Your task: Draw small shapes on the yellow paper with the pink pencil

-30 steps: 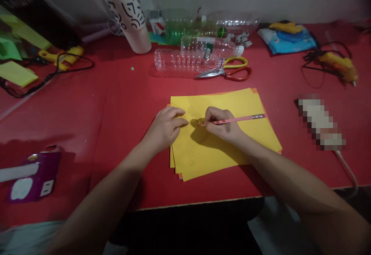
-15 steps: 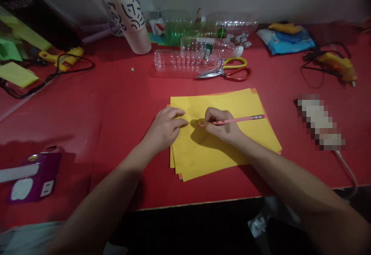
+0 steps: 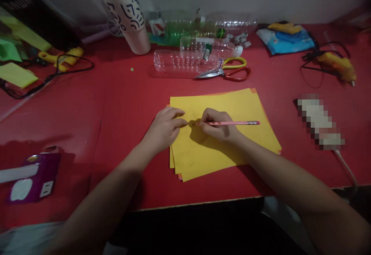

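Note:
Yellow paper [image 3: 220, 152] lies in a stack on the red table, with orange sheet edges peeking out beneath it. My right hand [image 3: 218, 125] is closed around a pink pencil [image 3: 237, 123]. The pencil's tip is at the paper left of centre, and its eraser end points right. Faint pencil marks show along the left part of the sheet. My left hand [image 3: 166, 129] rests on the paper's left edge with its fingers apart, holding nothing.
Scissors [image 3: 223, 71] with yellow and red handles lie behind the paper, by clear plastic bottles [image 3: 179, 61]. A white tumbler [image 3: 127, 17] stands back left. Glue guns [image 3: 337, 67] with cables lie at both sides. A purple case [image 3: 34, 177] is at left, a blue packet [image 3: 286, 40] back right.
My right hand has shifted slightly left with the pencil, whose eraser end has swung a little lower. My left hand stays in place.

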A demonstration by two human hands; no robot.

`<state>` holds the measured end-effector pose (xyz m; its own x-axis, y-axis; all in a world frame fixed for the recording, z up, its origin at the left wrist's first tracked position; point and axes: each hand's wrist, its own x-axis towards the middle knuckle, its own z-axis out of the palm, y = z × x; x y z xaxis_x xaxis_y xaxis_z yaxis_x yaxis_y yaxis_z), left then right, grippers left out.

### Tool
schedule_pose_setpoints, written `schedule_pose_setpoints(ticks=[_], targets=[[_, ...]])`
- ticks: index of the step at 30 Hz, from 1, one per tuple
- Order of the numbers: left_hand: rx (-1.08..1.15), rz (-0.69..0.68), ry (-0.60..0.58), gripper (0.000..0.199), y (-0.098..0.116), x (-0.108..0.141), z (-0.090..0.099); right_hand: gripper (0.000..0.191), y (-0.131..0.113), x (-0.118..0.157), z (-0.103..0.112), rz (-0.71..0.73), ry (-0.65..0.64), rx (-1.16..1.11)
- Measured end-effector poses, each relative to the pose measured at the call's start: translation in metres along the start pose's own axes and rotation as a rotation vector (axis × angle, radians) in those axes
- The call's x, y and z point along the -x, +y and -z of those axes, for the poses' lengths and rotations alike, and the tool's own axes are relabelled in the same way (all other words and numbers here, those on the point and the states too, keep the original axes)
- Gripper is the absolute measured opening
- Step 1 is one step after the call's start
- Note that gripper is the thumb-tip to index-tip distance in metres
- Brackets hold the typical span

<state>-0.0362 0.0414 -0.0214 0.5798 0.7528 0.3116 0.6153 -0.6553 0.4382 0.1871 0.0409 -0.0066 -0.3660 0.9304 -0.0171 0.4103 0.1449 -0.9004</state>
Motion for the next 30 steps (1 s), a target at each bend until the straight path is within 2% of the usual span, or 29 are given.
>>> schedule_pose_setpoints(ticks=[8, 15, 24, 30], targets=[[-0.01, 0.011, 0.001, 0.034, -0.0004, 0.0004, -0.0014, 0.012, 0.0019, 0.0019, -0.0012, 0.068, -0.011, -0.045], [-0.007, 0.029, -0.019, 0.036, -0.0001, -0.0003, -0.0009, 0.012, 0.0028, 0.0021, -0.0014, 0.073, -0.003, -0.039], [-0.005, -0.01, 0.005, 0.035, -0.0009, 0.0009, -0.001, 0.014, 0.0003, 0.0028, -0.0031, 0.075, 0.066, -0.062], [-0.009, 0.016, -0.01, 0.036, -0.0014, 0.0013, -0.0022, 0.014, 0.0033, 0.0026, -0.0032, 0.088, 0.099, -0.063]])
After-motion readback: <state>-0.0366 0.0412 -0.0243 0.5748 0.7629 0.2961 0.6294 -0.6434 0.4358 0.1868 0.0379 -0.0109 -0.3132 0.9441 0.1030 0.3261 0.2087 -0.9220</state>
